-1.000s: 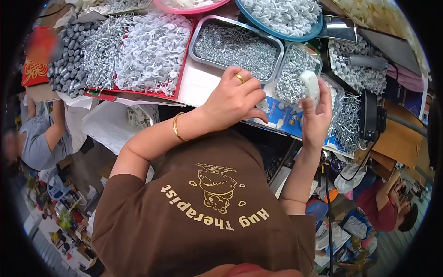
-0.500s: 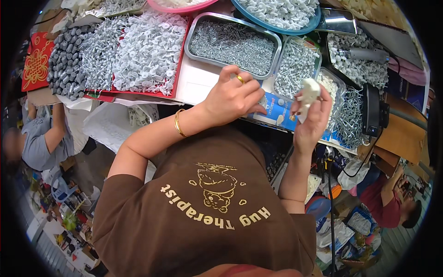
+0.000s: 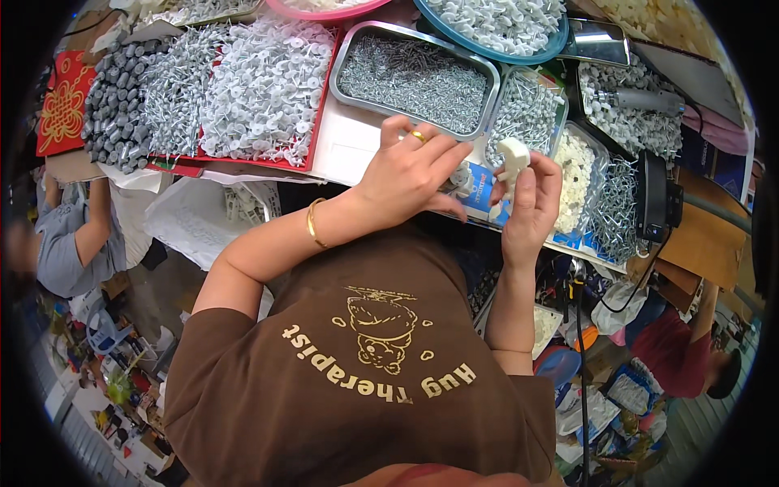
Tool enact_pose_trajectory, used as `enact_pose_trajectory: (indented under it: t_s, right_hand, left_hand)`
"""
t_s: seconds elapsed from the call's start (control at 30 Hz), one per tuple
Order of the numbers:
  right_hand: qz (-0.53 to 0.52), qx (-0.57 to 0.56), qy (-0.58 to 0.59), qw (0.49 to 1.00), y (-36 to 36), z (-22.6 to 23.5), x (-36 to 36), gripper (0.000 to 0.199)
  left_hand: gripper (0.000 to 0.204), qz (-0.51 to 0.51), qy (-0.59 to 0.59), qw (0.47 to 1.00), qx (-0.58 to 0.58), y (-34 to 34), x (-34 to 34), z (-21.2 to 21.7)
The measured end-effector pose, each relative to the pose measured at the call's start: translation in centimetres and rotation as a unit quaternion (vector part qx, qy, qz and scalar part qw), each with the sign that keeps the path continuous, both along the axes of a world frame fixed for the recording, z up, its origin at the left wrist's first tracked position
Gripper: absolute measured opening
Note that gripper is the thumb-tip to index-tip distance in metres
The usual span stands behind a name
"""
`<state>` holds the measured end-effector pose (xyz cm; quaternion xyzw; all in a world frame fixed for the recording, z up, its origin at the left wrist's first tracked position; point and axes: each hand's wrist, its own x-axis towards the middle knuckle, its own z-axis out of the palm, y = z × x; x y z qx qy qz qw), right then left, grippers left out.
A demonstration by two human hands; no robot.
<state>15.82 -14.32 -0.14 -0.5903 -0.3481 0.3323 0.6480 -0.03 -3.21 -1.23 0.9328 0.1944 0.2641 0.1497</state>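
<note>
My right hand (image 3: 531, 203) grips a white plastic part (image 3: 513, 154) with a curved top and short prongs, upright between thumb and fingers. Left of it, my left hand (image 3: 410, 174) hovers palm-down over the near table edge, fingers stretched and thumb apart. A small clear-and-grey item (image 3: 464, 180) shows in the gap beyond its thumb, seemingly on the blue printed card (image 3: 484, 195); its kind is too small to tell. Past my left fingers lies a metal tray (image 3: 381, 107) of small screws. A clear tub (image 3: 596, 150) of cream-white bits stands right of my right hand.
A red tray (image 3: 323, 122) of white clips and nails is at left, with grey plugs (image 3: 122, 105) beyond. A teal bowl (image 3: 560, 45) and a pink bowl (image 3: 324, 15) stand at the back. Metal hooks (image 3: 614, 211) lie right, beside a black device (image 3: 656, 195). Two other people sit at the sides.
My right hand has moved left with the white part, closer to my left hand, and the part has turned. My left fingers have stretched out more.
</note>
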Motion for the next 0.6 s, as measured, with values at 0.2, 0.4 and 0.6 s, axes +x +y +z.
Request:
enact_pose_trajectory:
  t_s: [0.2,0.4,0.6]
  right_hand:
    - [-0.005,-0.012,-0.299,0.954,-0.8,0.0,-0.7,0.028]
    - [0.037,0.026,-0.418,0.907,0.7,-0.1,-2.3,0.042]
    - [0.068,-0.024,-0.387,0.919,1.2,-0.7,-2.4,0.041]
  left_hand:
    - [0.035,0.026,-0.008,0.984,-0.178,2.0,-4.5,0.2]
    - [0.019,0.038,-0.043,0.948,-0.312,1.8,-5.2,-1.1]
    - [0.024,0.029,-0.005,0.941,-0.336,2.6,-5.3,-0.9]
